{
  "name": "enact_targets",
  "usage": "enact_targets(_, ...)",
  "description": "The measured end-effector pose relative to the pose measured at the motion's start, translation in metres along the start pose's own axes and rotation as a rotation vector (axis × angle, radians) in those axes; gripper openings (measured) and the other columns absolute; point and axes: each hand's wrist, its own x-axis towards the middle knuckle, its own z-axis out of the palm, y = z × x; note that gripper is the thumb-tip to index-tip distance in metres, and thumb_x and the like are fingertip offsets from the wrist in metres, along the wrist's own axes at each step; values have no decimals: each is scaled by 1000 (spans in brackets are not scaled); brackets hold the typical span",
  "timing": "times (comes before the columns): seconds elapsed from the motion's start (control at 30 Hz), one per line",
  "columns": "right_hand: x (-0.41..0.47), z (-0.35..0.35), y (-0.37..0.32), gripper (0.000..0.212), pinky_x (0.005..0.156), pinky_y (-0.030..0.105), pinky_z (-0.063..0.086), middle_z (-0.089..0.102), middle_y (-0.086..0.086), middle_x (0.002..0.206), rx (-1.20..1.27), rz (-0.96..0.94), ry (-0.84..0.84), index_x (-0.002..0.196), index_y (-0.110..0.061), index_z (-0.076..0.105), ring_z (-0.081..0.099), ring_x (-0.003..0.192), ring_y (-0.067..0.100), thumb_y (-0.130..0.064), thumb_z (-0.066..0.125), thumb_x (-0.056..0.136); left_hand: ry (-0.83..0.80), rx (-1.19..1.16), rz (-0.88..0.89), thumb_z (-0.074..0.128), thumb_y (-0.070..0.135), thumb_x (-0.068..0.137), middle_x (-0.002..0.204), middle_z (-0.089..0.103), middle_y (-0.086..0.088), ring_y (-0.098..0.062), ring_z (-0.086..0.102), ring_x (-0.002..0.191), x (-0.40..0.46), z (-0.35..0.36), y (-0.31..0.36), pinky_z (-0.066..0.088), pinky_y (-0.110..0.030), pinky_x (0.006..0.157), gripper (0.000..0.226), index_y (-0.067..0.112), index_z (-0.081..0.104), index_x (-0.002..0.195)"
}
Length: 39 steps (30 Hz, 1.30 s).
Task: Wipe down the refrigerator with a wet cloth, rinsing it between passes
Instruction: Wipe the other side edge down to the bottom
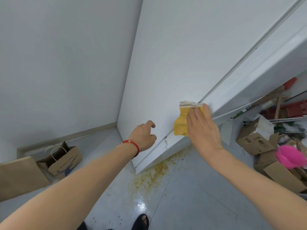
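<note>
The white refrigerator [174,60] fills the upper middle of the head view, its side panel facing me and a door seam running diagonally. A yellow cloth [181,123] with a striped grey-and-white edge lies flat against the panel near that seam. My right hand [202,128] presses the cloth to the fridge with straight fingers. My left hand [144,136], a red bracelet on its wrist, hangs just in front of the lower side panel with fingers loosely curled and nothing in it; I cannot tell whether it touches the surface.
A yellowish spill [154,175] stains the grey floor at the fridge's foot. Brown paper bags [64,161] stand by the wall at the left. Cardboard boxes [255,143], a pink bowl [290,156] and clutter crowd the right. My sandalled foot [141,221] shows at the bottom.
</note>
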Motion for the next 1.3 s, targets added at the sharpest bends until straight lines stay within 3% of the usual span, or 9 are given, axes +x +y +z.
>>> enact_targets(0.13,-12,10,-24,62,125,56,4,32,24,151,-89,-95,-142,153,3,26,25,144,45,-19,40,97,-20,14,-30,51,15,95,119,62,-12,-28,60,104,1,10,-15,53,-44,92,41,16,48,137)
enact_targets(0.33,-12,63,-89,63,125,59,6,21,25,155,-202,-331,-98,155,6,14,21,146,42,-23,31,102,19,-36,-202,49,12,95,113,62,-8,-27,62,97,0,45,-51,55,-38,79,39,17,48,135)
enact_targets(0.67,7,124,-241,51,116,55,21,50,17,137,-134,-686,-247,144,-9,51,37,133,40,-40,37,106,159,-172,-464,50,11,95,117,59,-10,-28,59,102,-16,125,-107,53,-37,88,40,17,50,135)
enact_targets(0.83,-4,102,-210,46,110,52,30,49,21,134,-174,-664,-221,142,-3,48,40,128,39,-26,36,103,139,-195,-453,50,11,96,122,60,-9,-27,59,103,-16,132,-120,52,-35,86,39,17,51,135)
enact_targets(0.97,-9,79,-141,59,117,58,22,47,23,133,-250,-549,-61,143,9,34,42,127,41,-3,16,88,138,-267,-467,51,12,96,123,61,-9,-26,60,103,-15,138,-120,54,-36,89,39,17,51,134)
enact_targets(1.07,-14,71,-139,57,120,62,9,44,26,140,-325,-592,-97,148,12,30,37,134,45,-22,22,103,122,-315,-497,50,12,97,121,63,-9,-26,60,105,-14,150,-121,54,-36,90,37,17,52,134)
enact_targets(1.17,-10,89,-187,87,120,62,8,32,30,156,-331,-557,-159,156,9,21,24,144,50,-60,11,105,144,-422,-542,45,18,99,107,68,-6,-26,64,93,-9,163,-127,56,-39,86,30,17,55,127)
enact_targets(1.23,2,109,-225,80,115,61,14,47,23,142,-322,-547,-187,150,-1,42,30,134,49,-62,19,103,175,-487,-576,41,22,101,102,68,-8,-23,61,79,-5,168,-135,54,-34,73,28,19,57,124)
enact_targets(1.3,10,133,-269,55,108,67,12,57,17,122,-388,-661,-189,134,-14,59,38,124,48,-51,35,101,192,-485,-589,39,22,102,105,67,-8,-19,57,75,0,171,-150,46,-30,63,29,19,57,125)
